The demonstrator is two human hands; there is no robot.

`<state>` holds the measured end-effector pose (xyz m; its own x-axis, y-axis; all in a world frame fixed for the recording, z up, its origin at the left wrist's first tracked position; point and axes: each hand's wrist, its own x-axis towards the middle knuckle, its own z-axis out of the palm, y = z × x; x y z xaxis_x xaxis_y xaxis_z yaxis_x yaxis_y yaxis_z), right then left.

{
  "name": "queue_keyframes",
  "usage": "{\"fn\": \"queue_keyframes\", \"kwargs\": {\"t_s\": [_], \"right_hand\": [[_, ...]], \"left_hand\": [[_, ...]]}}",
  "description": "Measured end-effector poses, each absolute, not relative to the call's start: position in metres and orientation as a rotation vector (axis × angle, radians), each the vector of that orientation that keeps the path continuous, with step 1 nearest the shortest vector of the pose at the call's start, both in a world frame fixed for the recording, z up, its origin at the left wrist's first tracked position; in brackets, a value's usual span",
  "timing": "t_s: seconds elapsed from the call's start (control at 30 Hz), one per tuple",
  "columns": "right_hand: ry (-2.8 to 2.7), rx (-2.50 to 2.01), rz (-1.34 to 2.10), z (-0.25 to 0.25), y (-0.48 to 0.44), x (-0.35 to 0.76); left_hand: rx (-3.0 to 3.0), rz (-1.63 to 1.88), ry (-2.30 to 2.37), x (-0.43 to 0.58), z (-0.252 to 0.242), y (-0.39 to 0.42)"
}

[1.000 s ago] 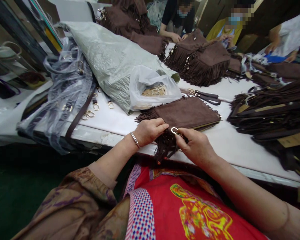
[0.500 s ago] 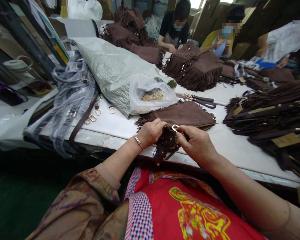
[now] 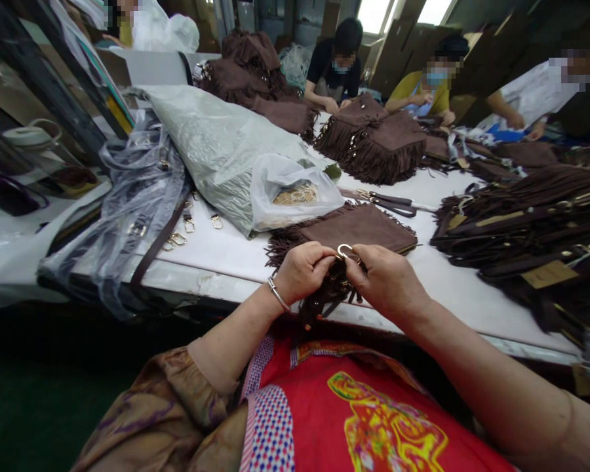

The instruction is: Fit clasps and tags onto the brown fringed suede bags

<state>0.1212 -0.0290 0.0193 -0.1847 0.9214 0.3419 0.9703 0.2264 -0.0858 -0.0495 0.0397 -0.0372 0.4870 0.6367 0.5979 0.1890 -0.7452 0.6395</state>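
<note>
My left hand (image 3: 302,270) and my right hand (image 3: 383,280) meet at the near table edge, both closed around a bundle of dark brown fringe (image 3: 327,298) that hangs over the edge. A small metal ring (image 3: 345,250) shows between the fingertips, pinched by my right hand. Just beyond the hands lies a flat brown suede fringed bag (image 3: 358,227) on the white table (image 3: 216,246).
A clear plastic bag of rubber bands (image 3: 295,190) and a large grey plastic sack (image 3: 216,137) lie at left. Brown straps with clasps (image 3: 177,226) lie near them. Stacks of straps (image 3: 526,223) fill the right. Fringed bags (image 3: 378,141) and three seated people are at the far end.
My hands have drawn closer together around the ring and fringe. The view has tilted up a little, showing more of the far end of the table.
</note>
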Motion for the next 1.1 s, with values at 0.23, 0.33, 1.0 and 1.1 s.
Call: {"fn": "queue_keyframes", "kwargs": {"t_s": [0.23,0.33,1.0,1.1], "right_hand": [[-2.198,-1.990,-0.437,0.026,-0.048,0.123],[-2.206,-2.021,-0.454,0.020,-0.055,0.121],[-0.894,-1.790,0.931,-0.043,-0.034,0.208],[-0.876,-1.762,0.932,-0.048,-0.009,0.208]], "left_hand": [[2.214,1.322,0.775,-0.020,-0.037,0.023],[2.189,1.347,0.805,-0.010,-0.042,0.020],[2.367,0.849,0.861,-0.038,-0.001,0.018],[2.571,0.844,0.756,-0.010,-0.005,0.026]]}}
